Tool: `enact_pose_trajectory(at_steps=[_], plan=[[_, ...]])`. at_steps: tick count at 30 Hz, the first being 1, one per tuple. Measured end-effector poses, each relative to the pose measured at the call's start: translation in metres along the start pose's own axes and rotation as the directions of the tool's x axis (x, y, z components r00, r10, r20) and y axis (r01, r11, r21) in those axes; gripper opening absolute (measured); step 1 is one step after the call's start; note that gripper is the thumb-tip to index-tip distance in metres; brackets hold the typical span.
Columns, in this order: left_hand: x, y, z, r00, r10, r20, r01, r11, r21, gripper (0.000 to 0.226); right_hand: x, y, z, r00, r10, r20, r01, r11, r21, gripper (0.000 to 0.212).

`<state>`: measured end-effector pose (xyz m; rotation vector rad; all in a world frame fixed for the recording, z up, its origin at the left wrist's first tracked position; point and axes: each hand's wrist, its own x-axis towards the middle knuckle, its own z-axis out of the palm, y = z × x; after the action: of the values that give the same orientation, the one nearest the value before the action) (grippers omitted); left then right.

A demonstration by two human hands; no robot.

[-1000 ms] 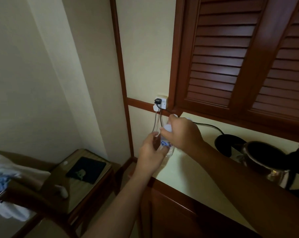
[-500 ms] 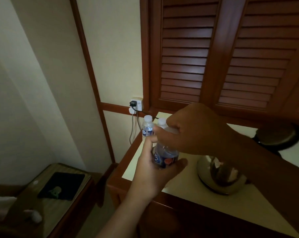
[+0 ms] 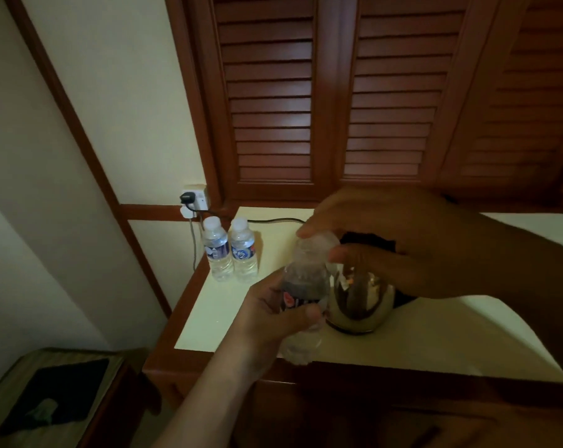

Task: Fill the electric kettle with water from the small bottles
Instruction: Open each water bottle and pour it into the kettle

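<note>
Gripping the small bottle (image 3: 302, 282) round its labelled middle, just left of the kettle (image 3: 361, 302), the left hand (image 3: 267, 318) steadied a seemingly light, thin-walled, squashable body while the right hand (image 3: 403, 247) pinched its cap (image 3: 317, 245).

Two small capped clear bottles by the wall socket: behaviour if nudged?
Probably tippy: the two small clear plastic water bottles stand tall and narrow near the cream countertop edge. Likely heavy for size; both look full. One could knock the other.
</note>
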<state>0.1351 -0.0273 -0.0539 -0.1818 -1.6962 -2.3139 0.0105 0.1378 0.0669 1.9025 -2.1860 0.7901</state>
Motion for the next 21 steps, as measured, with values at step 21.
enact_pose_trajectory(at_steps=[21], plan=[[-0.007, -0.044, 0.023, 0.972, -0.103, -0.212, 0.117, 0.992, 0.055, 0.038, -0.183, 0.102, 0.145, 0.637, 0.745, -0.196, -0.766, 0.640, -0.056, 0.038]])
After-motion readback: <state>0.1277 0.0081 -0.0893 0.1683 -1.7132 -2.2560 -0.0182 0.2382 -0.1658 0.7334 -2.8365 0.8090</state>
